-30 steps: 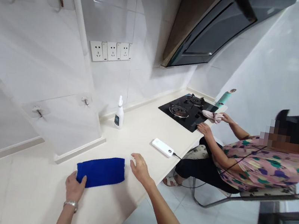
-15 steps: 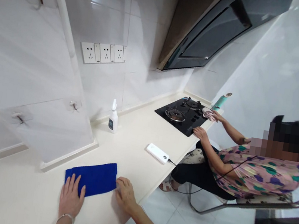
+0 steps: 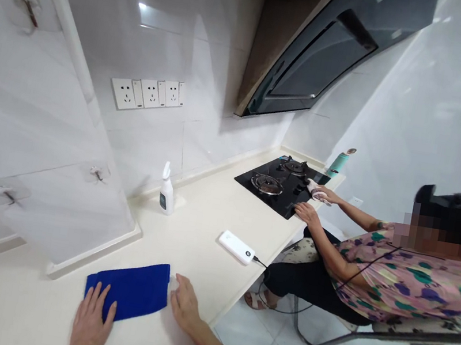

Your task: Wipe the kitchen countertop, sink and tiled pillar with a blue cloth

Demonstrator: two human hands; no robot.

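A folded blue cloth [image 3: 137, 292] lies flat on the pale countertop [image 3: 200, 220] in front of me. My left hand [image 3: 93, 320] rests on the cloth's near left corner, palm down with its fingers stretched out. Beside the cloth's right edge is my right hand [image 3: 187, 305], its fingers loosely bent and a narrow gap between them and the cloth. In that gap shows a small pale patch that I cannot make out. No object is visible in my right hand, though its thumb is hidden.
A white spray bottle [image 3: 167, 194] stands near the wall. A white power bank [image 3: 236, 247] with a black cable lies nearer the counter edge. On the right a seated person [image 3: 405, 282] wipes by the black gas hob [image 3: 276, 185] with a cloth [image 3: 316, 192]; a green canister [image 3: 337, 164] stands behind.
My right hand has come slightly away from the cloth's edge. My left hand stays on its corner. The seated person's wiping hand has shifted a little on the hob, and my view has turned slightly.
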